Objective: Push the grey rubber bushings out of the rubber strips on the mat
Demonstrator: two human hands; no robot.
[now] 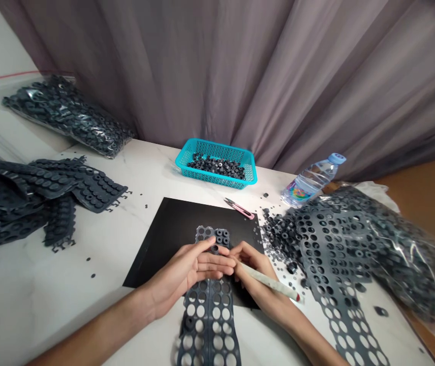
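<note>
My left hand (189,267) reaches over a perforated black rubber sheet (209,297), thumb and index finger pinching a small black rubber ring (215,249). Its other fingers are stretched out toward the right hand. Closed round a pale pen-like tool (269,280) with a red end, my right hand (253,267) meets the left fingertips; the tool's working tip is hidden. Just beyond the fingers, several black rubber rings (222,237) sit on the sheet's far end. A black mat (167,239) lies under that end.
Beyond the mat stand a turquoise basket (217,179) of black parts, pink thread snips (239,208) and a tilted water bottle (312,179). Loose parts (280,231), a perforated sheet (322,264) and a filled bag (411,259) lie right; rubber sheets (99,185) and another bag (68,117) left.
</note>
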